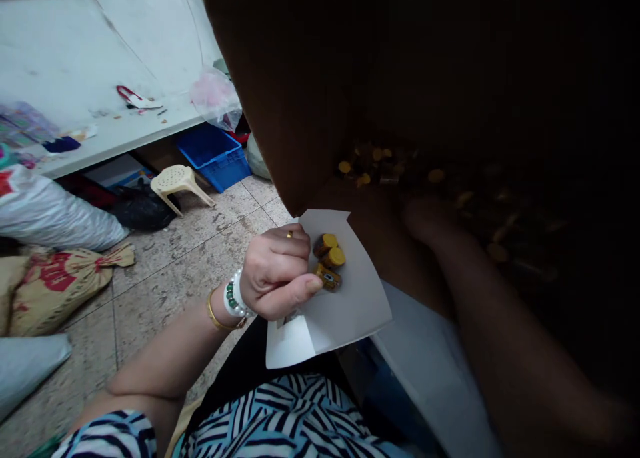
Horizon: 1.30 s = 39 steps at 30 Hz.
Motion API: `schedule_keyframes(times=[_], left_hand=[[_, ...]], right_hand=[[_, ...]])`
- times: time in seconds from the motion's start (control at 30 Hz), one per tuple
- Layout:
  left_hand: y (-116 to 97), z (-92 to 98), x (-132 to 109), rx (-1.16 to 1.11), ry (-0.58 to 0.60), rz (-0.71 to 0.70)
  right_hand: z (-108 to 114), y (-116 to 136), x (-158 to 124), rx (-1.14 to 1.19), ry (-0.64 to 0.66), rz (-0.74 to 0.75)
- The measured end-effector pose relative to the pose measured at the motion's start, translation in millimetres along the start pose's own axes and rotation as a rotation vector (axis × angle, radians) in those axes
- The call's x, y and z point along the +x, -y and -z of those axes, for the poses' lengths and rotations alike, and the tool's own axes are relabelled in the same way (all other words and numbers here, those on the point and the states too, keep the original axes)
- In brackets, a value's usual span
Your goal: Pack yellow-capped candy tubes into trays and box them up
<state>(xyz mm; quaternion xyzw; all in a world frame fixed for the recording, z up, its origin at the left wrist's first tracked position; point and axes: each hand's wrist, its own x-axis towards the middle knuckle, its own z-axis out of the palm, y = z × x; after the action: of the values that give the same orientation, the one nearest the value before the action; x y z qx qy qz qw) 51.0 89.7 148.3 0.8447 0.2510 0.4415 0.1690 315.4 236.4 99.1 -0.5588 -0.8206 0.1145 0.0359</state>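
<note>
My left hand is closed at the left edge of a white paperboard piece, with its thumb at the lowest of three small yellow-capped jars. One yellow-capped jar lies between the other two on the board. Inside a large, dark cardboard box, my right hand reaches down toward loose small jars with yellow caps. Shadow hides its fingers, so I cannot make out whether they hold anything.
To the left, a long white table runs along the wall. A cream plastic stool and a blue crate stand by it on the tiled floor. Stuffed sacks lie at far left. A pale panel is below the box opening.
</note>
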Motion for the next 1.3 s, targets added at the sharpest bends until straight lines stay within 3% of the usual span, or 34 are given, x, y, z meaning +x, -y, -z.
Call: schedule_keyframes(times=[0.1,0.2,0.3,0.37,0.53,0.73,0.97,1.17,1.3], left_hand=[[-1,-0.1,1,0.028,0.021,-0.011],[0,-0.7,2,0.039,0.031,-0.022],[1,-1.5,3,0.041,0.041,-0.035],[2,-1.8,3,0.036,0.038,-0.047],[4,-2.2,0,0.047,0.013,-0.055],[6,-1.8,-4,0.023,-0.043,-0.04],[5,-2.6,1,0.003,-0.037,-0.032],[-1,-6.3,3,0.033,0.015,-0.083],[2,-2.1,2,0.042,0.02,-0.08]], right_hand=[[18,22,-14,-0.044,-0.061,0.016],[36,68,-43,0.003,-0.111,0.264],[39,110,-69,0.08,0.056,0.625],[34,122,-77,0.072,0.143,0.726],[33,109,-76,0.044,0.22,0.729],[43,106,-77,-0.114,0.268,0.524],[38,117,-80,-0.077,0.22,0.572],[19,138,-78,-0.19,0.259,0.44],[34,124,-72,-0.142,0.192,0.365]])
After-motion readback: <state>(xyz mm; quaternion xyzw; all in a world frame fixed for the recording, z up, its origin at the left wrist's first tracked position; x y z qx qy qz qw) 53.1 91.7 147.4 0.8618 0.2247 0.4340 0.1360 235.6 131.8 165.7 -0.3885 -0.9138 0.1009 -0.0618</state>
